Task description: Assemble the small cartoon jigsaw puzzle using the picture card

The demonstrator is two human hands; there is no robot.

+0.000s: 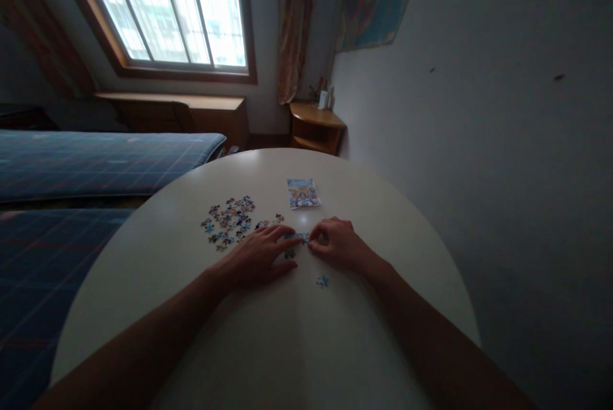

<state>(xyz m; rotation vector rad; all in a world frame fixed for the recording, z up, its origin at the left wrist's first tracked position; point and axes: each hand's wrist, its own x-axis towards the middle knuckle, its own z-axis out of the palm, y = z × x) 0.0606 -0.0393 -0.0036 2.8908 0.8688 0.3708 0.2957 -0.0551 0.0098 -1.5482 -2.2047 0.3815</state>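
Head view shows a short, bluish strip of small jigsaw pieces (301,235) on the round, glossy white surface (230,346), the bare left hand (256,251) touching it with a wide grip, the bare right hand (341,244) at its right end, whether gripping a piece I cannot tell.

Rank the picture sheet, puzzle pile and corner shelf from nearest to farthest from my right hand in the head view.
Nearest your right hand first:
1. Picture sheet, ahead and slightly left.
2. Puzzle pile, well to the left.
3. Corner shelf, beyond the table.
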